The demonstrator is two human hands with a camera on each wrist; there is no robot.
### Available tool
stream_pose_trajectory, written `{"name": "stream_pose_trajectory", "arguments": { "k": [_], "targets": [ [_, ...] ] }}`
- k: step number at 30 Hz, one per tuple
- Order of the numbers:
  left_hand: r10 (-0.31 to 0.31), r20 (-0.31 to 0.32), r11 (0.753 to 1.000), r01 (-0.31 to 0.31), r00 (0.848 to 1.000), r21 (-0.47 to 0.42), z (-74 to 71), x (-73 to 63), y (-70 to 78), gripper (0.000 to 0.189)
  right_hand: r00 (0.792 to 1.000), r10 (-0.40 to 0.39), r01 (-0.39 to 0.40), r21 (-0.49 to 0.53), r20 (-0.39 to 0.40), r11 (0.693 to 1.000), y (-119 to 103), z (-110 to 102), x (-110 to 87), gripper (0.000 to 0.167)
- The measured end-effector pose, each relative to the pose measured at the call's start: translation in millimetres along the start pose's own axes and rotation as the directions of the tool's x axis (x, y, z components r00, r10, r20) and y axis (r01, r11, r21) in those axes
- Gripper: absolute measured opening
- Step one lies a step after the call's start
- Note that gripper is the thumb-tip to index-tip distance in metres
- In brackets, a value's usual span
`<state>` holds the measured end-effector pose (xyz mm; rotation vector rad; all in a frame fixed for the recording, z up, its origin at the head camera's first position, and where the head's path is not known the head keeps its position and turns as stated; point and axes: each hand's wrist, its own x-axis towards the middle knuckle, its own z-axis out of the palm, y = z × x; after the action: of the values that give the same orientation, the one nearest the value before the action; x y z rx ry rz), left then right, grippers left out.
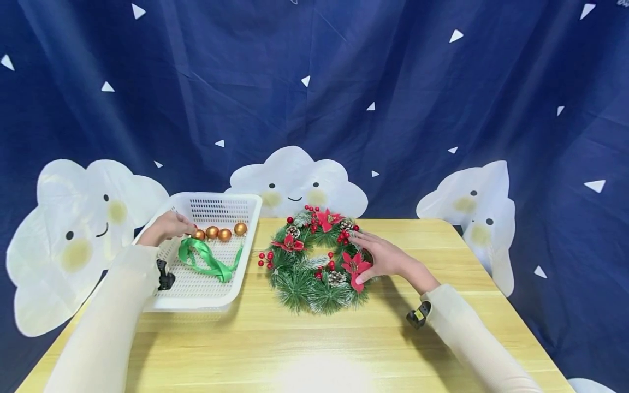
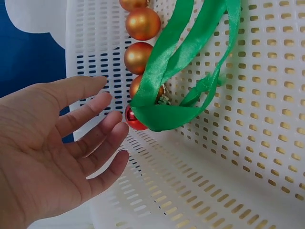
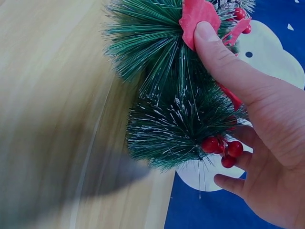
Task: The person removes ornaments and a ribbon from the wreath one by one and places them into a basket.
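My left hand [image 1: 171,226] reaches into a white basket [image 1: 196,303], its fingers loosely bent. In the left wrist view its fingertips are close to a shiny red ball [image 2: 135,119], with nothing in the palm. Several copper-orange balls [image 2: 143,24] lie in a row beside that ball, and a looped green ribbon [image 2: 164,117] partly covers it. My right hand [image 1: 385,255] rests on the right side of a green wreath [image 1: 297,289]. Its thumb touches a red cloth flower [image 3: 198,21]; the other fingers spread by the red berries [image 3: 228,149], some tips hidden.
The wooden table [image 1: 344,338] has its back edge just behind the wreath and basket. A dark blue curtain [image 1: 408,136] with white clouds hangs behind. Pinecones [image 1: 337,278] and frosted sprigs sit on the wreath. A small black wrist device [image 1: 419,315] is at the right cuff.
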<state>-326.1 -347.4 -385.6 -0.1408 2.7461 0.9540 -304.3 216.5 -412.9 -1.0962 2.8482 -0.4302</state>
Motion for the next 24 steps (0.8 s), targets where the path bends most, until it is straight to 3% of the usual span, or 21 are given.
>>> {"name": "stream_pose_trajectory", "arguments": {
  "k": [6,14,19,24],
  "targets": [
    [0.082,-0.053,0.994,-0.078,0.995,0.082,1.6,0.4,10.0,0.03,1.0,0.007,-0.007,0.005,0.008,1.0,2,-2,-1.0,0.112],
    [0.199,-0.165,0.978,-0.186,0.966,0.095,10.6,0.7,43.1,0.042,0.999,0.04,-0.041,0.046,0.023,0.998,5,-7,-4.7,0.112],
    [0.242,-0.24,0.97,-0.236,0.94,0.054,14.7,-0.6,68.2,0.047,1.0,0.02,-0.023,0.177,0.018,0.984,7,-17,-2.7,0.107],
    [0.272,-0.321,0.958,-0.287,0.907,-0.001,21.0,-2.7,94.9,0.049,0.997,0.036,-0.02,0.229,-0.066,0.973,4,-35,7.5,0.094]
  ]
}}
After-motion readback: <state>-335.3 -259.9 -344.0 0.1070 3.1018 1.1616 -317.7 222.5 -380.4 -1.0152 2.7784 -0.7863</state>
